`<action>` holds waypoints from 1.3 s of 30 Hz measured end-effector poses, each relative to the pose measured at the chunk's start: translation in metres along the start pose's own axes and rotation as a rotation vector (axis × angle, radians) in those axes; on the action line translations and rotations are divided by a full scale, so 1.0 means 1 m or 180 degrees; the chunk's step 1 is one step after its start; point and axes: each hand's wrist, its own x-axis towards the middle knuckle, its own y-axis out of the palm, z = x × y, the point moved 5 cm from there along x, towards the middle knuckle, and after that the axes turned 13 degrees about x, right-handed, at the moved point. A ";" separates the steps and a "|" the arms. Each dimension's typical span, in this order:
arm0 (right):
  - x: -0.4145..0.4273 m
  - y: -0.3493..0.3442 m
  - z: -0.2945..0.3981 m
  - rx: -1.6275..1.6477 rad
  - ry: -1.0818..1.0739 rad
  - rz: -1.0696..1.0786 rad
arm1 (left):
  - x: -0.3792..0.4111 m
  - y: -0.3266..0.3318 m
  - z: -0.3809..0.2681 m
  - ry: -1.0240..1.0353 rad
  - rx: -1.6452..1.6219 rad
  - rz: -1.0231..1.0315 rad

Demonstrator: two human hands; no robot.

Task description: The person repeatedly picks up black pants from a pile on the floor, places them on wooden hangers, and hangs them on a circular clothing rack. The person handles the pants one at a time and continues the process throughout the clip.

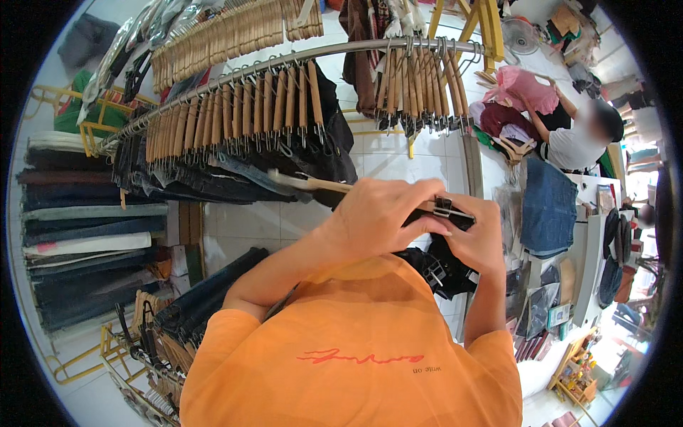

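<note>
Both of my hands are raised in front of my chest around a wooden clip hanger (330,185). My left hand (387,213) wraps the bar, with its thumb beneath. The bar's far left end is blurred. My right hand (477,227) closes around the other end, beside a dark metal clip (443,206). Black material (460,219) shows between the hands at that clip. Lower down, partly hidden by my forearms and shirt, is a black garment (453,272) with metal hardware on it. I cannot tell whether it is attached to this hanger.
Ahead, a curved metal rail (229,80) carries several wooden clip hangers (267,101) with dark trousers. Folded jeans (96,224) are stacked at left. Another rack (160,368) stands at lower left. On the right, a denim skirt (549,208) lies near a person (576,141) handling clothes.
</note>
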 end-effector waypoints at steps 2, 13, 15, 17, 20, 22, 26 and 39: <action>-0.006 -0.002 -0.006 0.0029 0.0071 -0.0059 | -0.013 -0.005 -0.006 0.0352 0.0258 -0.0805; -0.028 0.010 -0.031 -0.0442 -0.0010 -0.0851 | -0.105 0.085 0.075 -0.3657 -0.3101 0.0131; -0.025 0.022 -0.037 -0.0419 -0.0166 -0.0910 | -0.104 0.103 0.095 -0.3813 -0.3472 0.0128; -0.021 0.034 -0.043 -0.0463 -0.0348 -0.0947 | -0.100 0.118 0.111 -0.3929 -0.3748 -0.0155; -0.013 0.051 -0.058 -0.0597 -0.0527 -0.0864 | -0.086 0.121 0.129 -0.3917 -0.3465 -0.0318; -0.007 0.062 -0.071 -0.0601 -0.0677 -0.0811 | -0.084 0.127 0.146 -0.3925 -0.3371 -0.0432; 0.007 0.086 -0.089 -0.0609 -0.0324 -0.0568 | -0.083 0.141 0.191 -0.3814 -0.3449 -0.0296; 0.076 0.141 -0.137 -0.0732 -0.0321 -0.0604 | -0.032 0.133 0.270 -0.3742 -0.3256 -0.0648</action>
